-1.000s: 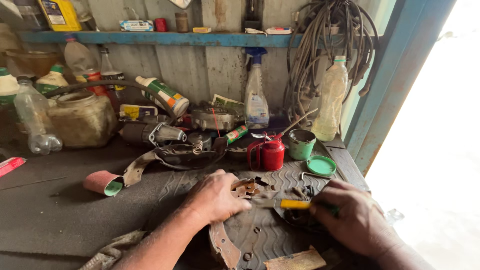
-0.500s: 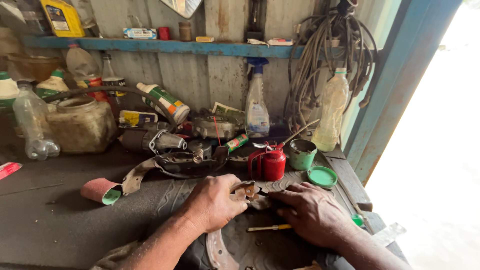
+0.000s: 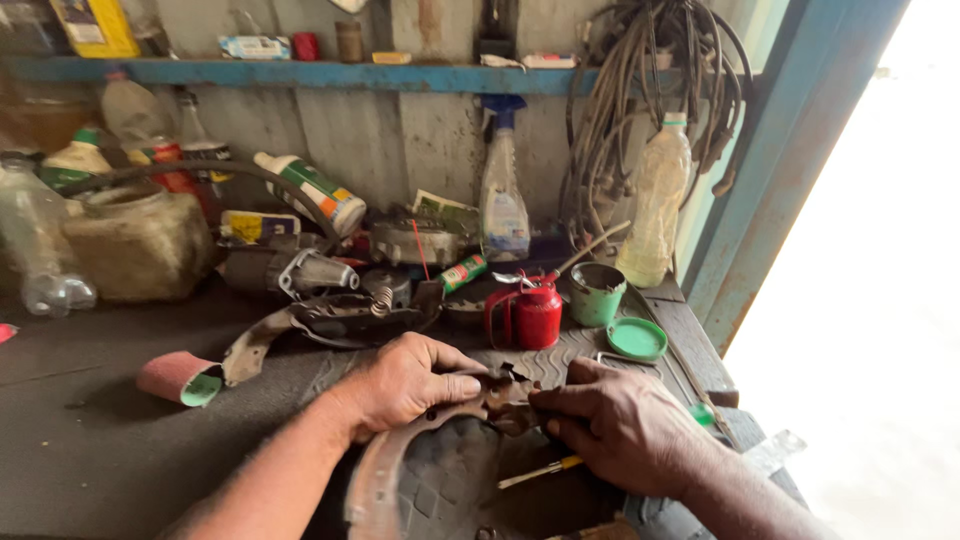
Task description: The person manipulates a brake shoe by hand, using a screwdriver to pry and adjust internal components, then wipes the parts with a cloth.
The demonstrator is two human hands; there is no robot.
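My left hand (image 3: 405,382) grips the top of a rusty curved metal part (image 3: 385,470) that lies on a black rubber mat (image 3: 545,365) on the workbench. My right hand (image 3: 615,425) pinches the same rusty piece at its jagged upper end (image 3: 505,395), thumb to thumb with the left. A yellow-handled screwdriver (image 3: 540,470) lies loose on the mat just under my right hand, touching neither hand.
A red oil can (image 3: 535,312), a green tin (image 3: 597,293) and its green lid (image 3: 637,339) stand just beyond my hands. Dark metal parts (image 3: 350,315), a spray bottle (image 3: 503,205), plastic bottles and a jar crowd the back. Cables (image 3: 640,90) hang by the blue door frame.
My right hand has put down the yellow-handled screwdriver and moved left onto the rusty part. My left hand stays on that part. The view has tilted slightly.
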